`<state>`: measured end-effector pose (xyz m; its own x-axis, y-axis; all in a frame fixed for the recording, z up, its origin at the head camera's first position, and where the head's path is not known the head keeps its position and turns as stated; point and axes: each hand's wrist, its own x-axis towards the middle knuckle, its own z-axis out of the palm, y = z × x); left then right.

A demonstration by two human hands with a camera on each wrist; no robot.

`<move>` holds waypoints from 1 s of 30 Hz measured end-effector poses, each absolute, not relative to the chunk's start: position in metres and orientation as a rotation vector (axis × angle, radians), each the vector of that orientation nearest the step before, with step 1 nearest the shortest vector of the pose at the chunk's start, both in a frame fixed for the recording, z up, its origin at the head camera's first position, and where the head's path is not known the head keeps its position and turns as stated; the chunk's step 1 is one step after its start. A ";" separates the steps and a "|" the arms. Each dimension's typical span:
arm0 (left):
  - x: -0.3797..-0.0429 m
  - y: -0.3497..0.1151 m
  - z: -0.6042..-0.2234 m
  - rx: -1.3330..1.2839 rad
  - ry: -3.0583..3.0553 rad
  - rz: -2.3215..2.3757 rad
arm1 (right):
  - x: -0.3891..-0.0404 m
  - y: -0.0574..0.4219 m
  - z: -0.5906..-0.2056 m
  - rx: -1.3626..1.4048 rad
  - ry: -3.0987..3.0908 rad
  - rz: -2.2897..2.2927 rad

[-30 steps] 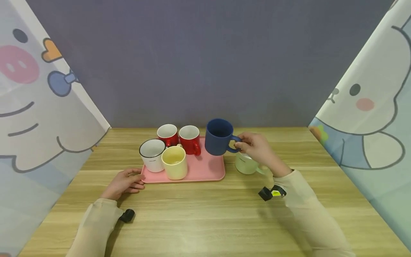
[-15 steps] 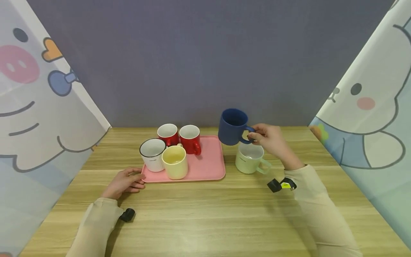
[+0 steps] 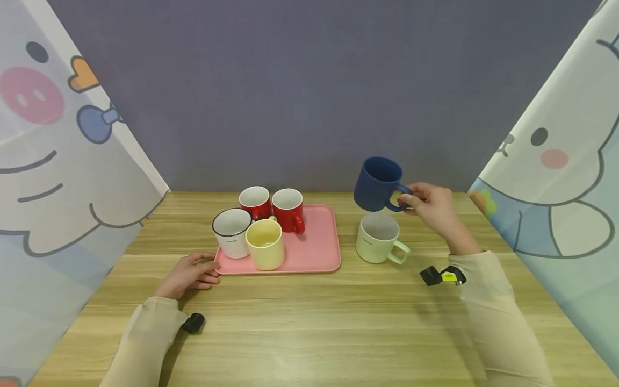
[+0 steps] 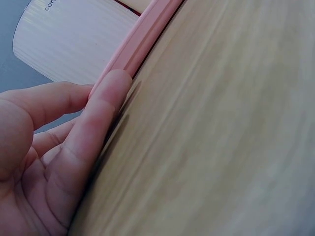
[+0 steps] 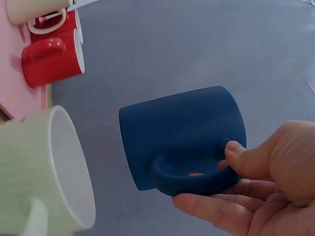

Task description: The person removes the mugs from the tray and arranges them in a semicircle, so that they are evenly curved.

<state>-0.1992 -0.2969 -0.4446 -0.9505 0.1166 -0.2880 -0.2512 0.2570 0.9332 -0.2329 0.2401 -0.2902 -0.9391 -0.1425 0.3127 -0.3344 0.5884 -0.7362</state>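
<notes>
My right hand (image 3: pixel 432 208) holds a dark blue mug (image 3: pixel 378 184) by its handle, raised behind and above a pale green mug (image 3: pixel 377 237). In the right wrist view the thumb presses on the handle of the blue mug (image 5: pixel 182 132), with fingers curled beneath it. The green mug stands upright on the table, right of a pink tray (image 3: pixel 316 242). My left hand (image 3: pixel 191 275) pinches the tray's front left corner; the left wrist view shows thumb and finger at the pink rim (image 4: pixel 140 42).
On the tray's left part stand a white mug with a black rim (image 3: pixel 233 242), a yellow mug (image 3: pixel 266 250) and two red mugs, one at the back (image 3: pixel 254 203) and one beside it (image 3: pixel 288 212). A grey wall (image 3: pixel 309 97) rises behind the wooden table (image 3: pixel 309 328).
My right hand has carried the blue mug up and to the right, from over the tray to behind the green mug, uncovering the tray's right part. The left hand keeps its place.
</notes>
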 end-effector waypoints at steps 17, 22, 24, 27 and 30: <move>-0.200 -0.297 -0.443 -0.122 2.233 1.741 | -0.232 0.268 -0.301 0.263 -2.603 1.267; -0.199 -0.297 -0.444 -0.119 2.226 1.748 | -0.235 0.272 -0.310 0.278 -2.567 1.286; -0.199 -0.297 -0.444 -0.119 2.229 1.747 | -0.236 0.274 -0.313 0.271 -2.566 1.284; -0.199 -0.297 -0.444 -0.116 2.231 1.744 | -0.237 0.277 -0.319 0.249 -2.579 1.262; -0.199 -0.297 -0.444 -0.114 2.232 1.745 | -0.237 0.278 -0.323 0.219 -2.592 1.230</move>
